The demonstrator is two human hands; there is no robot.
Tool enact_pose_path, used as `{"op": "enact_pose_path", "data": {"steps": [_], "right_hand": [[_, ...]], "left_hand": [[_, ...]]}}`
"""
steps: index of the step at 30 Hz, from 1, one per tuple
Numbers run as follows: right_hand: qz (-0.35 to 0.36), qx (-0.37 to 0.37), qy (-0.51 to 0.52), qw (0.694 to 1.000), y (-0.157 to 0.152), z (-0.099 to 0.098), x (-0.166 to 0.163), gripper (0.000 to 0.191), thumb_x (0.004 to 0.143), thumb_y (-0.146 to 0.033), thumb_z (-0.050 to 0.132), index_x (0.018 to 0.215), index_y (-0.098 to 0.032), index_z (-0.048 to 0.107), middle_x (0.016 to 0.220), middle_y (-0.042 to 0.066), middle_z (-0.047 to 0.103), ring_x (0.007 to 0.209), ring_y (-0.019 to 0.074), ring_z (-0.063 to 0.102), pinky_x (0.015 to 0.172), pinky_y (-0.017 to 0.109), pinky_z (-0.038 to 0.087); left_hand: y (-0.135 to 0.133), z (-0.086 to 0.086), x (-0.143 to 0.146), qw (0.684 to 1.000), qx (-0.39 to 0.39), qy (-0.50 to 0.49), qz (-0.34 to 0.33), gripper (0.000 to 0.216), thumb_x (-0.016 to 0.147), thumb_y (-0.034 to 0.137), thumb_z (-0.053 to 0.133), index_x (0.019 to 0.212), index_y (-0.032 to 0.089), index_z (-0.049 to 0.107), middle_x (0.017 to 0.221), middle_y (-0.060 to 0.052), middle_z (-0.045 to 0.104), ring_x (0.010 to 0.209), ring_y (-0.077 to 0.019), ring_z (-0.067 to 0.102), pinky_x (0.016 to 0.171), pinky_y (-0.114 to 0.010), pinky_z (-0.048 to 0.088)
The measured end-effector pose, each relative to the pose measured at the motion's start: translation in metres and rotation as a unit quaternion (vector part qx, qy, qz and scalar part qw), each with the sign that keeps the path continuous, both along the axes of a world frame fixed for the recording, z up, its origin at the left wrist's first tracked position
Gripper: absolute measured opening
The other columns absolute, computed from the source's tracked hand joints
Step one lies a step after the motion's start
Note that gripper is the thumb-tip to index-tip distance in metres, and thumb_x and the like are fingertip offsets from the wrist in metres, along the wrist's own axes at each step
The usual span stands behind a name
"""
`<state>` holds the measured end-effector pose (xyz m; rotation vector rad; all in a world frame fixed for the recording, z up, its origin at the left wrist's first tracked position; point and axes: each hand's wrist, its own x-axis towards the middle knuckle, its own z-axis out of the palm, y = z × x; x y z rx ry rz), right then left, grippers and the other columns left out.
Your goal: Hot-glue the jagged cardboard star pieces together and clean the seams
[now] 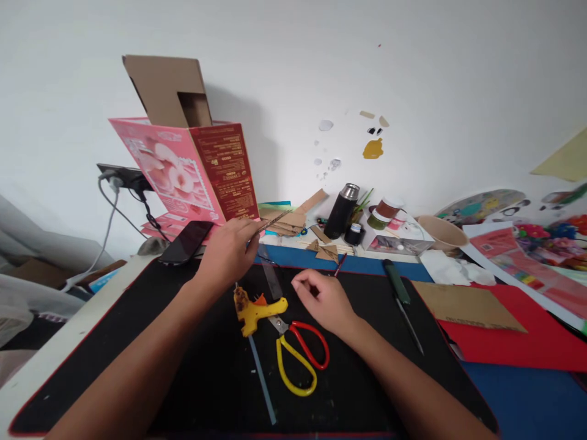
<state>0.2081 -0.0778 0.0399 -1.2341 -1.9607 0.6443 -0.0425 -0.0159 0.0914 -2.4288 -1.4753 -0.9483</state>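
Observation:
My left hand [232, 250] reaches over the back left of the black mat, fingers closed on a thin brownish strip [277, 219] that points away to the right. My right hand [328, 299] rests on the mat with its fingers loosely curled, and nothing shows in them. Between the hands lies a yellow glue gun [257, 310] with a pale glue stick [262, 382] coming out of its rear. Scissors [300, 354] with one red and one yellow handle lie beside it, and a clear ruler [269, 275] is behind. A dark red slender stick [340, 265] sits just beyond my right hand.
A phone [187, 242] and a pink box [169, 171] stand at the back left. Along the wall are cardboard scraps [293, 220], a black thermos [342, 211] and paint jars [380, 217]. A green-handled tool [397, 282] and red sheet [518, 336] lie right.

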Motion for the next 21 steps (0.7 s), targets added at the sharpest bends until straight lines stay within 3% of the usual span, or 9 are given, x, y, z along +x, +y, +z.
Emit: {"op": "enact_pose_path", "data": {"steps": [5, 11, 15, 21], "right_hand": [[0.06, -0.053, -0.125, 0.989, -0.034, 0.018, 0.005, 0.018, 0.1, -0.034, 0.074, 0.113, -0.022, 0.075, 0.078, -0.002, 0.073, 0.065, 0.0146, 0.064, 0.067, 0.026, 0.044], [0.141, -0.061, -0.317, 0.936, -0.078, 0.024, 0.011, 0.043, 0.09, -0.048, 0.086, 0.121, -0.021, 0.075, 0.111, 0.01, 0.078, 0.103, 0.03, 0.071, 0.095, 0.042, 0.052], [0.117, -0.071, -0.401, 0.906, -0.091, 0.016, 0.004, 0.023, 0.098, -0.03, 0.076, 0.118, -0.018, 0.075, 0.116, 0.013, 0.075, 0.105, 0.0308, 0.072, 0.092, 0.041, 0.055], [0.094, -0.103, -0.422, 0.896, -0.085, 0.015, 0.003, 0.021, 0.094, -0.02, 0.067, 0.114, -0.019, 0.074, 0.114, 0.012, 0.076, 0.096, 0.0277, 0.076, 0.079, 0.033, 0.054]], "left_hand": [[0.0, -0.002, 0.001, 1.0, -0.001, 0.003, -0.001, 0.037, 0.105, 0.022, 0.047, 0.13, 0.017, 0.073, 0.117, -0.012, 0.079, 0.112, -0.0282, 0.071, 0.098, -0.041, 0.057], [0.001, -0.007, 0.006, 0.999, -0.005, 0.016, -0.039, 0.038, 0.106, 0.021, 0.045, 0.132, 0.017, 0.072, 0.117, -0.012, 0.079, 0.11, -0.0278, 0.071, 0.099, -0.041, 0.055], [-0.001, -0.009, 0.009, 0.997, 0.007, 0.018, -0.078, 0.036, 0.105, 0.019, 0.047, 0.13, 0.015, 0.072, 0.121, -0.013, 0.079, 0.113, -0.0266, 0.071, 0.103, -0.041, 0.055], [-0.005, -0.009, 0.014, 0.993, -0.002, 0.079, -0.086, 0.035, 0.104, 0.018, 0.05, 0.13, 0.019, 0.073, 0.116, -0.012, 0.078, 0.104, -0.0275, 0.07, 0.092, -0.041, 0.056]]}}
